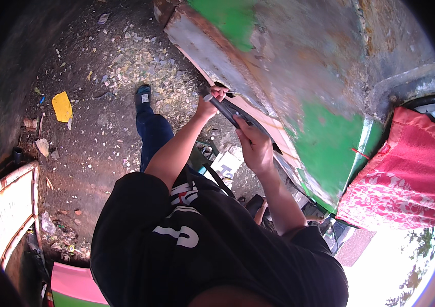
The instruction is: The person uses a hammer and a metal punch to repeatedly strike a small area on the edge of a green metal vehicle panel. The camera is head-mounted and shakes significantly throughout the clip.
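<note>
My left hand [209, 106] is closed, fingers curled, at the lower edge of a large body panel [309, 66] with green paint and bare, scraped grey-brown patches. A dark, rod-like tool with a grey end [223, 110] runs from beside it down to my right hand [255, 146]. The fingers of my right hand are wrapped round the tool's lower part, the thumb lying along it. A pale strip [273, 129] with dark openings runs along the panel edge behind both hands. What the left fingertips touch is partly hidden.
Paint flakes litter the dark ground [110, 117]. A yellow piece [62, 106] lies at the left, above a rusty white-framed board [10, 210]. A red patterned cloth [391, 179] hangs at the right. Another person's foot [255, 204] shows below my right arm.
</note>
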Tool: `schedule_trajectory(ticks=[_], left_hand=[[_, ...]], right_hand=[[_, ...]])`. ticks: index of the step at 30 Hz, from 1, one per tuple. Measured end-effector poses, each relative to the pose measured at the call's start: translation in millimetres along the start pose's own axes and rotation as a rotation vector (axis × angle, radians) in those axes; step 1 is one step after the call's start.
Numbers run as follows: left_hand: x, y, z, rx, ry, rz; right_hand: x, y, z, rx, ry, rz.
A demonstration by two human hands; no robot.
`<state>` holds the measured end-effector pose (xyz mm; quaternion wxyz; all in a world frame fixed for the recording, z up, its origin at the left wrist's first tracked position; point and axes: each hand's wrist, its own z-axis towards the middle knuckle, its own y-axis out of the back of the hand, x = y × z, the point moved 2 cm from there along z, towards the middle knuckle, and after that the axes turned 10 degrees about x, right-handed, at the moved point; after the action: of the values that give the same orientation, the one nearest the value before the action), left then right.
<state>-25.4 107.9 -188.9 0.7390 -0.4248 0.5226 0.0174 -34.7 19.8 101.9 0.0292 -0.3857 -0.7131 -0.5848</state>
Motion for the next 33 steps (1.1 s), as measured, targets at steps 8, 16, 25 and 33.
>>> schedule_trajectory(ticks=[8,16,25,33], left_hand=[[29.5,-3.0,-20.5,0.021,0.142,0.307],[30.1,-1.4,-21.3,-0.146,-0.006,0.033],[-4.8,4.5,-12.9,-0.053,-0.011,-0.041],[-7.3,-12.2,-12.4,0.002,-0.106,-0.008]], right_hand=[[-30.7,-5.5,15.8,0.055,-0.088,-0.413],[-21.7,15.7,-29.4,-0.086,-0.236,0.134],[-53.3,-6.6,-73.1,-0.079,-0.527,0.309],[-58.3,-15.5,-85.7,-0.117,-0.523,0.318]])
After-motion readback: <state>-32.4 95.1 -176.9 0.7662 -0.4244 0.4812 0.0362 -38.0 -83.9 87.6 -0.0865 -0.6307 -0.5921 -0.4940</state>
